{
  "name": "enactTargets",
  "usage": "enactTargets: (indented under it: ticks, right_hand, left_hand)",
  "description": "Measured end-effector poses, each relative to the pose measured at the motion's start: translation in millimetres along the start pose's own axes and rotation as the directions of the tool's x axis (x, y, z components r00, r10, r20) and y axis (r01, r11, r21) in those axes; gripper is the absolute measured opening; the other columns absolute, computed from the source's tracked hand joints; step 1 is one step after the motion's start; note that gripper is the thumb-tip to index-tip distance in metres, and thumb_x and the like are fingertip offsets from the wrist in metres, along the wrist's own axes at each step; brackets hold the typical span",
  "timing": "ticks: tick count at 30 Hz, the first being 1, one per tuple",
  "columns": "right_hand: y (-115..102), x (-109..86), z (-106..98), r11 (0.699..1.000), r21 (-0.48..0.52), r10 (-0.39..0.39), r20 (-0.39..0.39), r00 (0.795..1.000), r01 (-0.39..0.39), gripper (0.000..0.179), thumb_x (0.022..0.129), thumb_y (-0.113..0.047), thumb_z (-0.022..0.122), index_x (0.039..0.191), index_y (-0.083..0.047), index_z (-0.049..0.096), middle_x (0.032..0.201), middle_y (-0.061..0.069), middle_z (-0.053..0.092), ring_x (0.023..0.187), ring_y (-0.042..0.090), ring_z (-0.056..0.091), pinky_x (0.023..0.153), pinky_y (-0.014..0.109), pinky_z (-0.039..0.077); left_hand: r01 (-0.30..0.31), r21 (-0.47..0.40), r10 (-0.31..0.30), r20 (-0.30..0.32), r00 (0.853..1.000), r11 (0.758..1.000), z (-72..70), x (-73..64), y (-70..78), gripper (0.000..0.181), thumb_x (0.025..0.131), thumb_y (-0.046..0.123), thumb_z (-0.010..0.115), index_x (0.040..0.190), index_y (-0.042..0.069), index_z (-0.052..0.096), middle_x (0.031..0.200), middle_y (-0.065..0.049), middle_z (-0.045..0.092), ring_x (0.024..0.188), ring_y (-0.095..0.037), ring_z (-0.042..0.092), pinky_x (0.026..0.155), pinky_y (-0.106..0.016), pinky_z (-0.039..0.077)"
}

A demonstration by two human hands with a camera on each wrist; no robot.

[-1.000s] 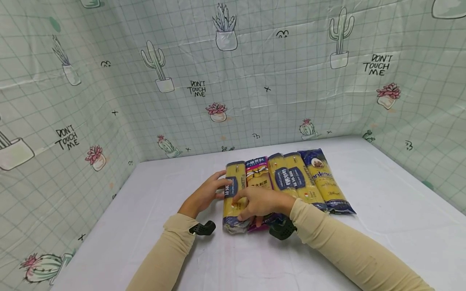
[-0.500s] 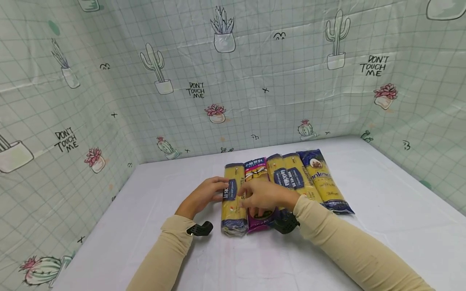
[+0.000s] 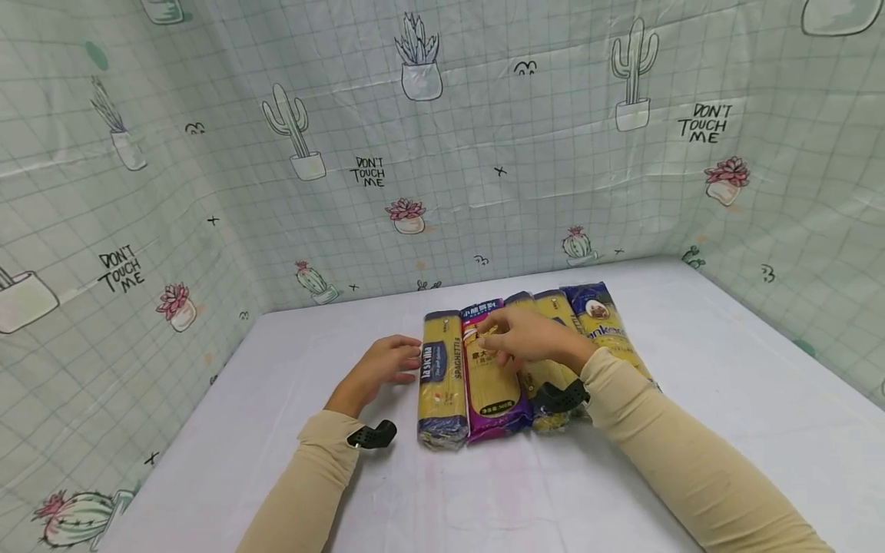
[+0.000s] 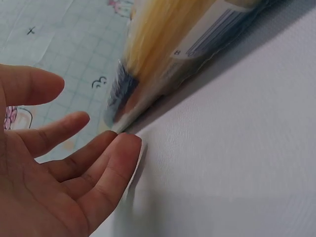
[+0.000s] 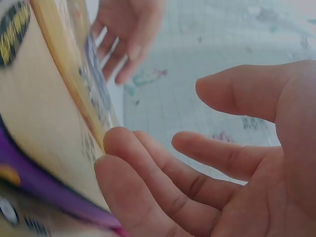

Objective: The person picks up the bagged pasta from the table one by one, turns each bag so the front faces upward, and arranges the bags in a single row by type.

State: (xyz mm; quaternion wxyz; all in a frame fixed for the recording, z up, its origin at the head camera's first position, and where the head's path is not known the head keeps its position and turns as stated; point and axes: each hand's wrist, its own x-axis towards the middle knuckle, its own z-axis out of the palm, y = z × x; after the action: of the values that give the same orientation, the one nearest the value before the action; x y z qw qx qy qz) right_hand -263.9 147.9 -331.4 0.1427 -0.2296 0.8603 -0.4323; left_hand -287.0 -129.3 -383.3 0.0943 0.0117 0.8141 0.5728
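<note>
A row of spaghetti packs lies side by side. At its left end is a blue-and-yellow spaghetti pack (image 3: 442, 395), with a purple-ended pasta pack (image 3: 492, 384) right beside it. My left hand (image 3: 379, 369) is at the left pack's outer side, fingers loosely spread; in the left wrist view the hand (image 4: 74, 173) holds nothing, and the pack's end (image 4: 182, 39) shows beyond the fingertips. Over the purple-ended pack is my right hand (image 3: 532, 336), partly covering it and its neighbour. In the right wrist view the right hand's fingers (image 5: 133, 197) are gently bent around nothing.
To the right lie more yellow spaghetti packs (image 3: 553, 369), partly under my right arm, and a blue-ended pack (image 3: 611, 330) at the row's far end. A white cloth (image 3: 290, 338) covers the table. Behind it hangs a cactus-print curtain (image 3: 470, 215).
My right hand has left the leftmost pack and moved right and back over the purple-ended pack. The left hand has drawn slightly left, off the pack's top. The packs stay in their row.
</note>
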Motion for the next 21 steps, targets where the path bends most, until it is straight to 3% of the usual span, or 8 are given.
enactTargets:
  ticks: [6,14,21]
  right_hand:
    - [7.1,-0.2,-15.8,1.000,-0.001,0.023,-0.051,0.998,-0.023,0.044,0.103,-0.025,0.058,0.137,0.002,0.054,0.111,0.020,0.064,0.083,0.032,0.067,0.067,0.044,0.059]
    - [27.9,-6.3,-23.4,0.998,-0.028,0.051,-0.095,0.994,-0.054,0.043,0.104,-0.025,0.057,0.137,0.002,0.054,0.107,0.019,0.067,0.078,0.027,0.067,0.066,0.041,0.058]
    - [41.3,-18.5,-35.9,0.997,-0.059,0.043,-0.154,0.987,-0.052,0.041,0.104,-0.024,0.056,0.135,0.003,0.055,0.104,0.017,0.067,0.079,0.026,0.067,0.066,0.040,0.058]
  left_hand:
    - [-0.034,0.019,0.034,-0.010,0.999,0.999,-12.4,1.0,-2.2,0.038,0.102,0.016,0.055,0.136,-0.003,0.056,0.127,-0.021,0.063,0.110,-0.031,0.066,0.082,-0.036,0.057]
    - [-0.024,0.015,0.025,-0.027,0.999,1.000,-18.3,-6.4,-12.1,0.044,0.099,0.011,0.058,0.140,-0.003,0.051,0.124,-0.022,0.065,0.104,-0.030,0.068,0.079,-0.035,0.058]
    - [-0.104,0.088,0.104,0.002,0.995,0.991,-20.3,-10.5,-14.3,0.041,0.101,0.012,0.057,0.138,-0.004,0.053,0.121,-0.020,0.066,0.104,-0.030,0.068,0.082,-0.037,0.057]
